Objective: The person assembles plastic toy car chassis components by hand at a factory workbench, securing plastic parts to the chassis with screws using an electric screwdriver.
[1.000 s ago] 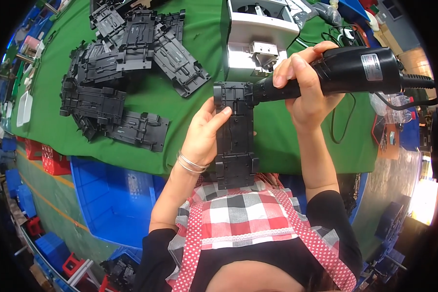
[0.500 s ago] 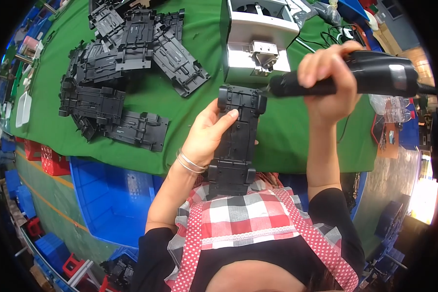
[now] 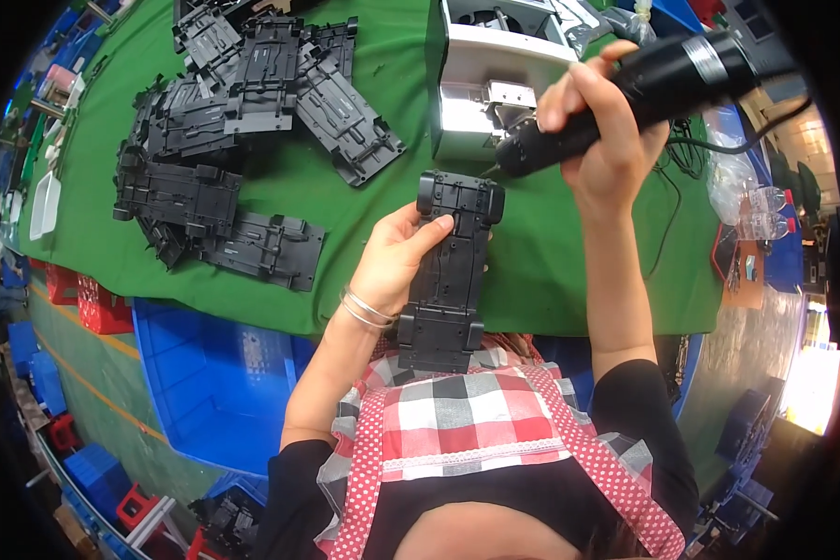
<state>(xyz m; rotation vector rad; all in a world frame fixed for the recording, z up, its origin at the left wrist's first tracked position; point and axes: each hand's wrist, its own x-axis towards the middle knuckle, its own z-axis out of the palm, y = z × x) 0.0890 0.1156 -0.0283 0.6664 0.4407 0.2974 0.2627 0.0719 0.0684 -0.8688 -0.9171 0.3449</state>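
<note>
We count two hands at work, each grasping one thing. Our left hand (image 3: 392, 261) grips one black plastic panel (image 3: 443, 271) by its left edge, thumb on its face; the panel is held over the near edge of the green cloth (image 3: 551, 271), its lower end by the checked apron (image 3: 476, 415). Our right hand (image 3: 611, 145) is wrapped around one black electric screwdriver (image 3: 672, 79), its bit pointing at the panel's upper end; whether they touch, we cannot tell. To the left we count at least seven similar panels (image 3: 261, 75) heaped together, overlapping too much for an exact number. One white-and-black machine (image 3: 513, 58) stands beyond. At right we see two clear bottles (image 3: 765, 227) with red caps. Of containers, one large blue crate (image 3: 210, 397) sits below the table edge, its inside partly hidden; one white tray (image 3: 45, 205) lies at the cloth's left side.
</note>
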